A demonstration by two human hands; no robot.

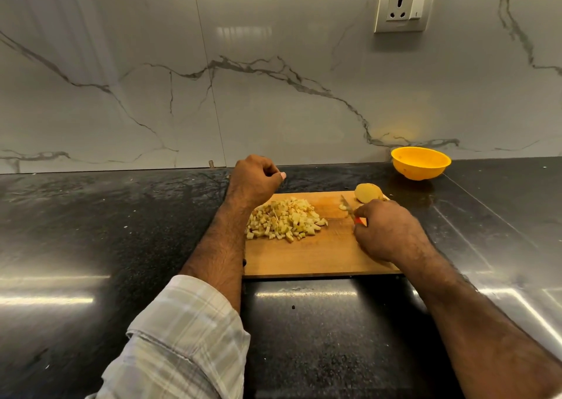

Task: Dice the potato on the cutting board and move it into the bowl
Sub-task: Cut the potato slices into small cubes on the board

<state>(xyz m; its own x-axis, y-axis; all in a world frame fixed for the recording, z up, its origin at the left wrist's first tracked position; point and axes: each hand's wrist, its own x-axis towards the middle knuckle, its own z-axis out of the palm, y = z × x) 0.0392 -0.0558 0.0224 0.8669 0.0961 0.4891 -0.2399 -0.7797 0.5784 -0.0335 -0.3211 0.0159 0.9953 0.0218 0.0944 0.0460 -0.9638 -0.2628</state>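
Right hand (387, 231) grips knife (348, 205) beside diced potato (284, 220).

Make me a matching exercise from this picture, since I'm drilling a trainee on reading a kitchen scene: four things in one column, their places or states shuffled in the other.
Things:
1. bowl
2. diced potato
3. uncut potato piece
4. knife

Places or states:
A. heaped on the left part of the cutting board
B. held in the right hand
C. at the board's far right corner
D. on the counter by the wall, beyond the board, nothing visible inside

Pairs: 1-D, 2-A, 3-C, 4-B
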